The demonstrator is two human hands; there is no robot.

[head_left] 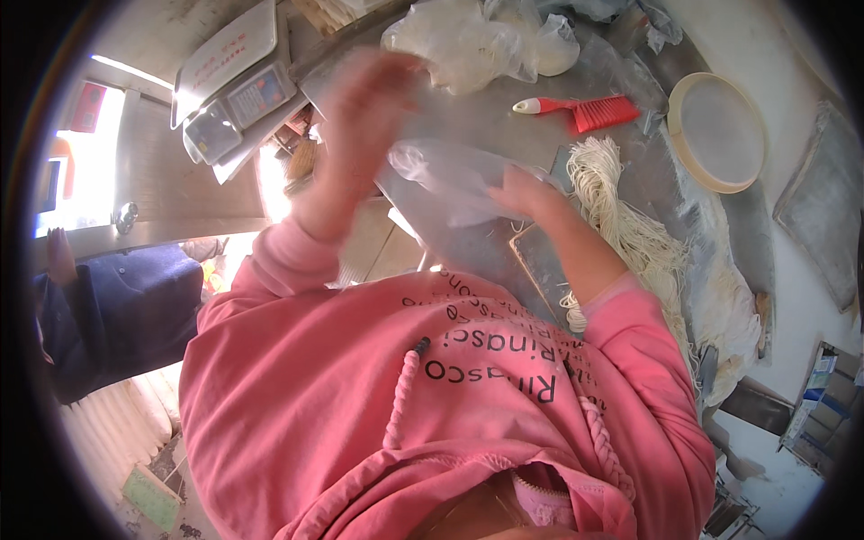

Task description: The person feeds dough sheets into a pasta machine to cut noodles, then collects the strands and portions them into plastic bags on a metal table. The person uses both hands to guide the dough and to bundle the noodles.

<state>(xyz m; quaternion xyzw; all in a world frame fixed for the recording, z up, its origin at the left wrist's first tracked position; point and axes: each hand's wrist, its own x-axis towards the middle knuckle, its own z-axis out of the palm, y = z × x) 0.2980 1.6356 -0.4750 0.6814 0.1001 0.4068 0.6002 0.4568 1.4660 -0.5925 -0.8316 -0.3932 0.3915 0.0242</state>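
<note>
My right hand [525, 192] is closed on a clear plastic bag [450, 169] that stretches leftward from it over the grey worktop [423, 211]. The bag looks limp, and I cannot make out anything inside it. My left hand [371, 90] is raised beyond the bag's left end. Motion smears its fingers, so what they do is hidden. Just right of my right hand lies a long heap of pale, thin noodles [625, 202]. Clear bags with whitish contents [459, 40] sit at the far side of the worktop, close to my left hand.
A red brush with a pale handle [598, 112] lies behind the noodles. To the right rests a round sieve [718, 133]. A weighing scale [238, 103] stands far left. Another person in dark blue clothing [126, 306] is at the left, near a door [171, 171].
</note>
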